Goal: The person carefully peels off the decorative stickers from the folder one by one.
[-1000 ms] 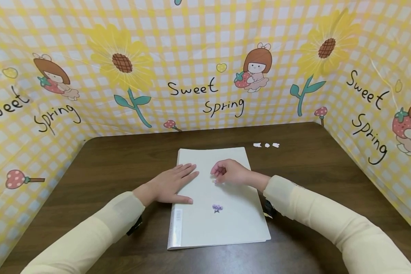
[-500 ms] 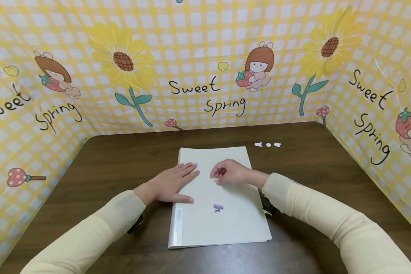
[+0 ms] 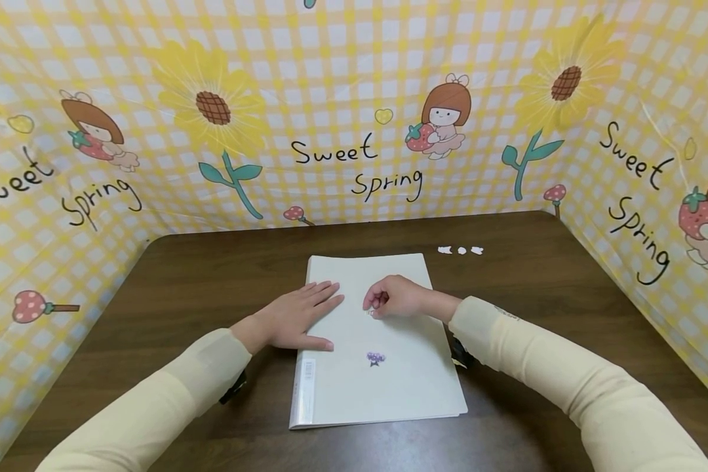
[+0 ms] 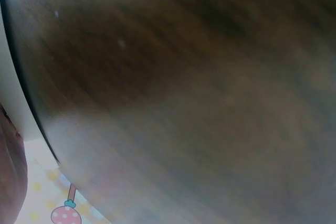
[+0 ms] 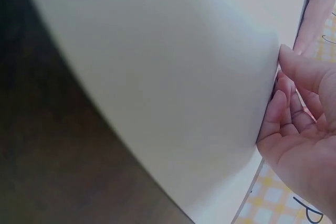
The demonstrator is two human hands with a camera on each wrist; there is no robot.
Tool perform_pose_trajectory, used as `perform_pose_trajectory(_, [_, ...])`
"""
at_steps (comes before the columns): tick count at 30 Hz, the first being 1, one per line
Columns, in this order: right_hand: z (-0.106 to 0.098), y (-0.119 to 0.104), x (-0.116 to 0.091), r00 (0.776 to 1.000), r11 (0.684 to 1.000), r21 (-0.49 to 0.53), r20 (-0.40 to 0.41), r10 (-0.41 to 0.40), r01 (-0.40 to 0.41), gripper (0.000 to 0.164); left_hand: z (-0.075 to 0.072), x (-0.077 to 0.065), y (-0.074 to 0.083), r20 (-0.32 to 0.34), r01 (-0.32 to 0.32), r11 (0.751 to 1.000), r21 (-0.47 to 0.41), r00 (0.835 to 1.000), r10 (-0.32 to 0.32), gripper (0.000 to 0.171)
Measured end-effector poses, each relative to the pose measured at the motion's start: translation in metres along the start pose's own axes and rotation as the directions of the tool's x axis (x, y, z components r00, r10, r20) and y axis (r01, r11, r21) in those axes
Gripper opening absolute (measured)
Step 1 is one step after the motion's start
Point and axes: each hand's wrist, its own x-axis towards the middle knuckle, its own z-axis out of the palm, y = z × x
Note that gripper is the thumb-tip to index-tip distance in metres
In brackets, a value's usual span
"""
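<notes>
A white folder [image 3: 342, 387] lies on the table in the head view, with a clear strip and a barcode label along its left edge. My left hand [image 3: 297, 319] rests flat on the folder's left side, fingers spread. My right hand [image 3: 398, 296] is over the folder's upper middle, fingers curled. Its thumb and fingertips hold a tiny pale sticker [image 3: 370, 313] against the cover; the fingers partly hide it. Below sits a purple sticker [image 3: 375, 358] with a dark bow-like bottom. The right wrist view shows the curled right hand [image 5: 302, 108] at the cover, the sticker out of sight.
Three small white pieces [image 3: 462, 250] lie in a row beyond the folder's upper right corner. The dark wooden table [image 3: 200, 275] meets a yellow checked cloth [image 3: 330, 85] at the back and both sides. The left wrist view shows mostly blurred tabletop [image 4: 184, 103].
My right hand's fingertips have drawn slightly closer to the pale sticker and the gap by the thumb has narrowed. The left hand, folder and purple sticker have stayed in place.
</notes>
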Motion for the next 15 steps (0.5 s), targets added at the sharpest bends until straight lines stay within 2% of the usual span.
perform_pose_trajectory(6, [0.0002, 0.0007, -0.0017, 0.999, 0.999, -0.023, -0.010, -0.036, 0.036, 0.009, -0.0004, 0.0010, 0.0000, 0.010, 0.003, 1.000, 0.009, 1.000, -0.003, 0.099])
perform_pose_trajectory(15, [0.0031, 0.0034, -0.0015, 0.999, 0.998, -0.041, -0.023, -0.039, 0.038, 0.007, -0.0046, 0.0001, 0.0027, 0.014, -0.004, 1.000, 0.004, 1.000, 0.004, 0.098])
